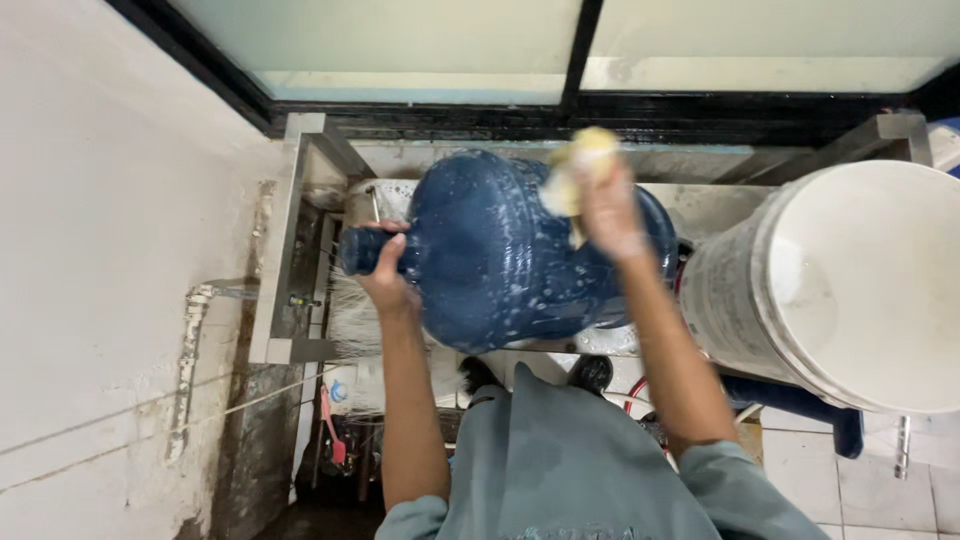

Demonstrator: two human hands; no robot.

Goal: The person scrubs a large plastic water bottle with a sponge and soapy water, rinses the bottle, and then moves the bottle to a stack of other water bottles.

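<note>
Soapy blue water jug (500, 260) over steel sink (300, 200)

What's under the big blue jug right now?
The blue jug lies sideways over a steel sink frame, left hand at its neck, right hand pressing a yellow sponge on top. Below, only the frame's front rail and wet floor show; the jug hides the basin.

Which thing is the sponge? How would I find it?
Look at the big dark blue water bottle lying sideways on the metal sink. On its top right, the right hand presses a small yellow sponge against it. It is the only yellow, soft-looking thing; the white bucket beside it is far bigger.
</note>
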